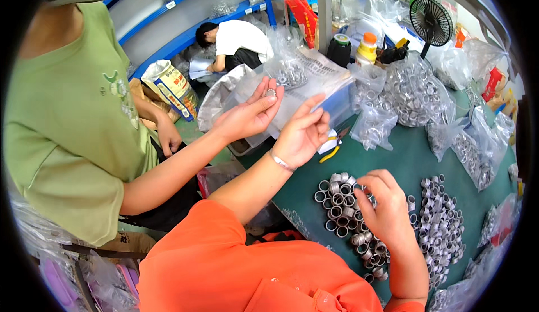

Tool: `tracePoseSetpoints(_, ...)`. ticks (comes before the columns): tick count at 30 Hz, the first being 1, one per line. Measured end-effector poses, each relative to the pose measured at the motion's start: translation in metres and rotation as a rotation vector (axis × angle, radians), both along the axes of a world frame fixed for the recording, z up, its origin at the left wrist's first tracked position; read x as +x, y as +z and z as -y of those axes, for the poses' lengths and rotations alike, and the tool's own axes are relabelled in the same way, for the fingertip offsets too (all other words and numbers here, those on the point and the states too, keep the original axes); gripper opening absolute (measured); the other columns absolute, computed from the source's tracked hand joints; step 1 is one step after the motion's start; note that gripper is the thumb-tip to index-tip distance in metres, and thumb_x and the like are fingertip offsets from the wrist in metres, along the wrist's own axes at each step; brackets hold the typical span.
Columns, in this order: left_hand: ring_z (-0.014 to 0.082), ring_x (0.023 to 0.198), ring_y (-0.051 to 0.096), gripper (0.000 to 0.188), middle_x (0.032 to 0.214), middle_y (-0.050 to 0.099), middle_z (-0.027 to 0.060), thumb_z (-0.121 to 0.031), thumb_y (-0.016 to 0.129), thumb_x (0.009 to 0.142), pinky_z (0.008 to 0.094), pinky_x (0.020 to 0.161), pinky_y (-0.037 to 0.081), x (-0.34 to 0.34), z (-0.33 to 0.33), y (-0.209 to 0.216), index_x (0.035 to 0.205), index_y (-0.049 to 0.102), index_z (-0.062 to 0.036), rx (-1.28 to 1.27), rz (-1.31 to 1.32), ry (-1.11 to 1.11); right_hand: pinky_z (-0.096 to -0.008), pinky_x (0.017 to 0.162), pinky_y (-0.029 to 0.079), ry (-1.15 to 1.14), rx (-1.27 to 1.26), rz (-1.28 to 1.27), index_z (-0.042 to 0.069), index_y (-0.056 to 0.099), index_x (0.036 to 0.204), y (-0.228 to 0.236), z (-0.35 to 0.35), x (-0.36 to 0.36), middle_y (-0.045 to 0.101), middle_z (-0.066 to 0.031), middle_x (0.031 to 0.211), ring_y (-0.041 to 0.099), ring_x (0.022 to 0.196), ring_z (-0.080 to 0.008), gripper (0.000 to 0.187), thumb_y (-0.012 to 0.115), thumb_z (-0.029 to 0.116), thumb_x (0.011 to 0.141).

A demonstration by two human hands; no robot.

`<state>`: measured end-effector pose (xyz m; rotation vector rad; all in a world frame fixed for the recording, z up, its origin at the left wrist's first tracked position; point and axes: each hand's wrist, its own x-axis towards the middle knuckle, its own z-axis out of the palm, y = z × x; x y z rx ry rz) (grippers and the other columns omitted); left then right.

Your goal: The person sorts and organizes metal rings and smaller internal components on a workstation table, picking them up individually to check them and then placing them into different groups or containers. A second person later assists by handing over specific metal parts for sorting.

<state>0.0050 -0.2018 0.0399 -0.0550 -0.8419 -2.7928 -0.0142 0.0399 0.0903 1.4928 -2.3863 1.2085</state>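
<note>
My left hand (304, 134) is raised over the table's left edge with fingers loosely spread and nothing visible in it. Close beside it, a co-worker's hand (250, 112) holds up a small metal ring (270, 92) between thumb and fingers. My right hand (384, 204) hovers at the near pile of metal rings (337, 199), its thumb and fingertips apart; no ring shows in its grasp. Part of that pile is hidden behind this hand. Smaller metal rings (441, 228) lie in a second pile to the right of my right forearm.
Yellow-handled pliers (330, 153) lie on the green table (303, 194). Bags of metal parts (412, 90) crowd its far and right sides, near a black fan (431, 23) and an orange-capped bottle (366, 49). A person in white (241, 39) crouches by blue shelves (179, 45).
</note>
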Motion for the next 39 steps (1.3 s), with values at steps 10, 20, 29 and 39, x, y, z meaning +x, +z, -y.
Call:
tracePoseSetpoints(10,0.0124,0.061,0.052,0.08,0.082,0.055,0.006,0.0,0.05,0.088,0.0271,0.053,0.045,-0.136,0.095,0.072,0.145,0.004,-0.0309,0.032,0.018,0.62,-0.0291,0.058,0.046,-0.294,0.014,0.08,-0.003,0.058,0.087,-0.025,-0.09,0.004,0.057,-0.0125,0.085,0.057,0.065,-0.0216,0.018,0.065,-0.007,0.071)
tracePoseSetpoints(20,0.0157,0.052,0.044,0.103,0.077,0.049,0.0076,0.013,0.043,0.07,0.0321,0.05,0.042,-0.171,0.26,0.071,0.145,-0.006,-0.0384,0.205,0.105,0.87,-0.0351,0.081,0.045,-0.552,0.147,0.345,-0.002,0.061,0.097,-0.036,-0.161,0.021,0.062,-0.0154,0.094,0.058,0.087,-0.0288,0.015,0.061,0.005,0.084)
tracePoseSetpoints(29,0.0182,0.046,0.044,0.016,0.056,0.042,0.0038,-0.001,0.052,0.073,0.0316,0.042,0.035,-0.186,0.163,0.108,0.063,0.045,-0.0114,-0.422,0.032,0.92,-0.0333,0.063,0.045,-0.7,0.121,0.216,-0.002,0.058,0.085,-0.055,-0.184,0.018,0.057,-0.0152,0.08,0.057,0.07,-0.0278,0.01,0.063,0.0,0.076)
tracePoseSetpoints(39,0.0131,0.079,0.055,0.041,0.102,0.056,0.0055,-0.009,0.068,0.08,0.0247,0.068,0.047,-0.126,-0.109,0.036,0.119,0.055,-0.0084,-1.854,-0.541,-0.391,-0.0406,0.068,0.049,-0.882,0.275,0.123,0.004,0.062,0.09,-0.078,-0.184,0.008,0.057,-0.0126,0.086,0.06,0.079,-0.0331,0.013,0.062,0.004,0.078)
